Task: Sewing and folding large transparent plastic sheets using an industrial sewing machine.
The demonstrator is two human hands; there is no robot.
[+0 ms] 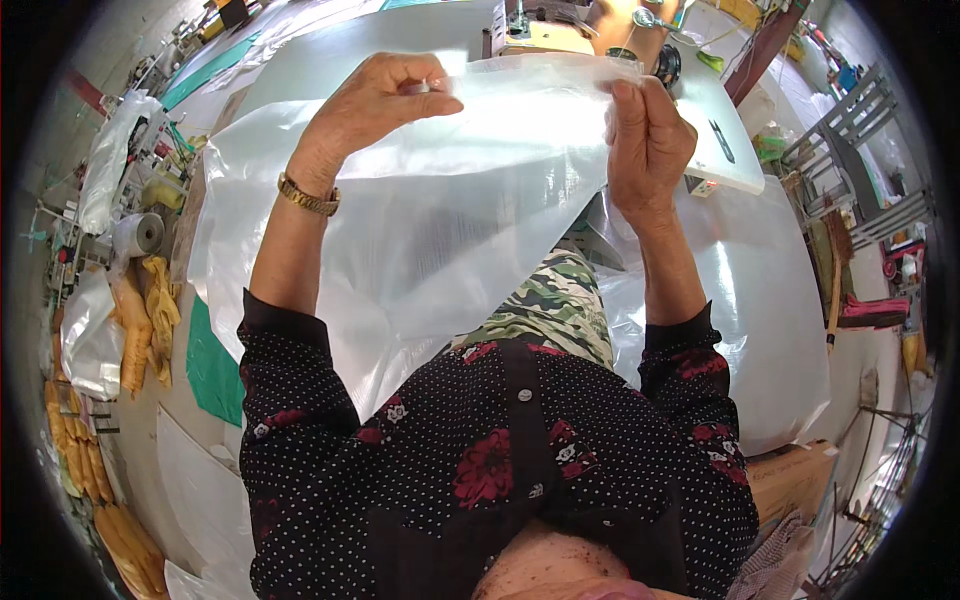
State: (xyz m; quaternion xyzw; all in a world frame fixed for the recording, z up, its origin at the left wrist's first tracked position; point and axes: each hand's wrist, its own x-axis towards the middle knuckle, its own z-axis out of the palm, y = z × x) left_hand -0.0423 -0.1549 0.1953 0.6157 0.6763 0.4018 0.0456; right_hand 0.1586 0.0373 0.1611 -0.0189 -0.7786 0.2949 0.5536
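Note:
A large translucent plastic sheet [450, 220] hangs in folds from between my hands and spreads over the table and toward my lap. My left hand [380, 105], with a gold watch [308, 195] on its wrist, has its fingers curled at the sheet's upper edge; a small white bit shows between finger and thumb. On the other side, my right hand [648, 140] pinches the edge of the sheet between thumb and fingers. The stretch between the hands is pulled fairly straight. Just beyond it stands a sewing machine [540, 35], partly cut off by the frame's top.
Black thread snips [721, 142] lie on the white tabletop [745, 165] at right. More clear plastic [735, 290] drapes below it. A cardboard box [795, 475] is at lower right, a grey metal rack [850, 150] at far right. Plastic rolls [138, 235] stand at left.

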